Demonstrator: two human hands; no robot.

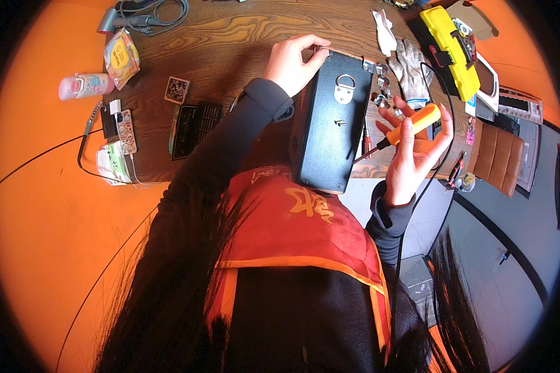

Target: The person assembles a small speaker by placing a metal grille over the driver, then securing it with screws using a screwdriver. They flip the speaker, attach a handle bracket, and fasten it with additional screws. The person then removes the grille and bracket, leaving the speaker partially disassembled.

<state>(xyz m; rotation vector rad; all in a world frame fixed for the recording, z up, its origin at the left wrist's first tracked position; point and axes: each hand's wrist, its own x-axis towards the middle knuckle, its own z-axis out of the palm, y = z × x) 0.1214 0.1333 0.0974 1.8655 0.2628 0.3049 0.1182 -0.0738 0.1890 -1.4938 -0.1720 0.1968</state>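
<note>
A black leather-textured box (333, 146) stands at the table's near edge, its near end against my red apron (292, 227). A silver D-ring plate (344, 92) is fixed on the side facing up, above two small dark slots. At the far left corner, my left hand (292, 67) grips the box, thumb and fingers on its edge. Right of the box, my right hand (409, 163) holds a screwdriver (420, 119) by its yellow handle, some fingers spread. Its shaft slants down-left, with the tip close to the box's right edge; whether they touch I cannot tell.
Several shiny metal fittings (382, 84) and grey work gloves (410, 71) lie beyond my right hand, near a yellow-and-black toolbox (457, 59). A bit set (196, 129), phone (126, 132), pink bottle (87, 86) and hair dryer (121, 23) sit left. A black cable (449, 105) hangs right.
</note>
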